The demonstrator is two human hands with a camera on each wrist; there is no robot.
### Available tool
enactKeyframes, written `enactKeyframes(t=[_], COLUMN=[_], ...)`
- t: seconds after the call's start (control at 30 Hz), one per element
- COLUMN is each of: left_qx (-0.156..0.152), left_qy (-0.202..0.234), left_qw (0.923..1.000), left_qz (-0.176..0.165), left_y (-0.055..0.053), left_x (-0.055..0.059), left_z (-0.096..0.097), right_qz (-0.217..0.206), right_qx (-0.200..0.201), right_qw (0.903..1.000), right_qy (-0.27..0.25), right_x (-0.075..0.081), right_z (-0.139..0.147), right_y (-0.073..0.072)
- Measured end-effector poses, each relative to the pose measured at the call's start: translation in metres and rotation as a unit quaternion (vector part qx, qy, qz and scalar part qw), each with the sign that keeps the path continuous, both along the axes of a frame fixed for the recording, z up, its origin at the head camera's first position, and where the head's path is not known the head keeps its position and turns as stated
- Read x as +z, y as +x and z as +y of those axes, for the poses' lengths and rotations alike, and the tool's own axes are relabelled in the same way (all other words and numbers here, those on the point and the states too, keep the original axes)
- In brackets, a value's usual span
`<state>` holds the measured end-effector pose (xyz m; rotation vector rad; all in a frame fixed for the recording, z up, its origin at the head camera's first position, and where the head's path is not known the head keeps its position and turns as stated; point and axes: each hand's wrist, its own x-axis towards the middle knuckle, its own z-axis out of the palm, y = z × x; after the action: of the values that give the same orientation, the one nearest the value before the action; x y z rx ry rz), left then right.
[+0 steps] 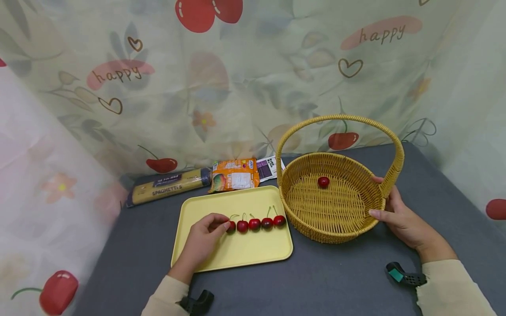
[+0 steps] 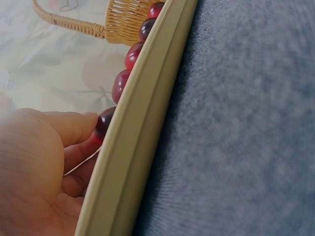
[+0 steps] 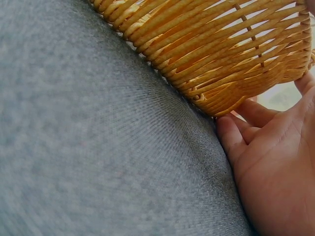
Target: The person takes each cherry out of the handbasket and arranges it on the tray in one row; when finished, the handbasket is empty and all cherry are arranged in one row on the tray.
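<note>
On the yellow tray (image 1: 253,252) several red cherries with stems line up in a row. My left hand (image 1: 202,240) pinches the leftmost cherry (image 2: 105,121) between thumb and fingers, at the row's end. To the right of the tray stands a round wicker basket (image 1: 322,236) with a tall arched handle. One cherry (image 1: 323,182) lies inside it. My right hand (image 1: 411,226) grips the basket's right side by the handle's base, thumb over the rim. In the right wrist view, some fingertips (image 3: 229,129) reach low beside the basket's wall.
Behind the tray lie a spaghetti pack (image 1: 170,188), an orange snack bag (image 1: 235,175) and a white-and-purple packet (image 1: 269,167). A printed curtain (image 1: 245,101) hangs along the back of the grey table (image 1: 316,281). The basket's handle (image 1: 341,117) arches high over its bowl.
</note>
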<state>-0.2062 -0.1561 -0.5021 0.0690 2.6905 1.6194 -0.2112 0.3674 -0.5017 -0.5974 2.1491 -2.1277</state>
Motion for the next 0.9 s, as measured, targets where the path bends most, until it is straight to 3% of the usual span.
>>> enactKeyframes(t=[0.2,0.37,0.73,0.9], left_qx=[-0.003,0.011,0.034,0.034], left_qy=[-0.002,-0.001,0.055,0.057], left_qw=[1.0000,0.9999,0.9979,0.9978], left_qz=[-0.002,0.000,-0.005,-0.001], left_y=[0.0005,0.0009,0.0001,0.0004], left_x=[0.0006,0.0019,0.0049,0.0075], left_z=[0.0013,0.0006,-0.0021,-0.0023], right_qz=[0.004,0.005,0.011,0.013], right_qx=[0.003,0.005,0.010,0.011], right_qw=[1.0000,1.0000,0.9999,0.9998], right_qy=[-0.002,-0.002,-0.007,-0.006], right_x=[-0.0001,0.0004,0.0007,0.0001], right_z=[0.0004,-0.0001,-0.0007,-0.0002], right_y=[0.0008,0.0014,0.0012,0.0018])
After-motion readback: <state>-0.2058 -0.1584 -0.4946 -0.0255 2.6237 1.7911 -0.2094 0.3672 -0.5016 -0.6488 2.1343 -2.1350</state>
